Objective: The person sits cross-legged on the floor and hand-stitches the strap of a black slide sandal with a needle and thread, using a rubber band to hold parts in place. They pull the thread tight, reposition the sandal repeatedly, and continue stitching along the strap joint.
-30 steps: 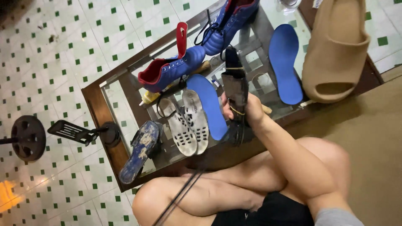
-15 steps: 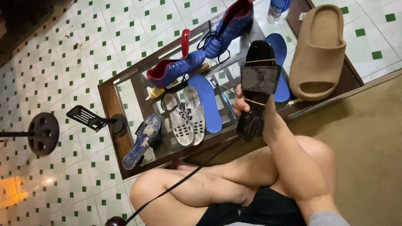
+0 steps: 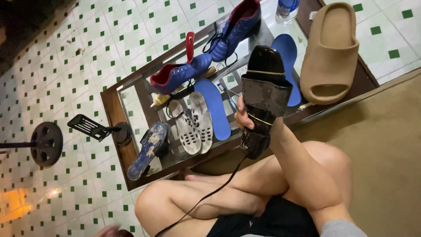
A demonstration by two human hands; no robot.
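Now right hand [image 3: 245, 119] grip mid-sole, black sandal [image 3: 263, 94] upright.

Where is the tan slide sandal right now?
In the head view, the tan slide sandal lies at the upper right on the glass table, just right of a loose blue insole.

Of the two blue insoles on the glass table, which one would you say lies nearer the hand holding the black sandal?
The blue insole beside the white studded soles, just left of the hand. The other blue insole lies farther up, beside the tan slide.

Dim, slightly soft; warm glare perhaps lower left.
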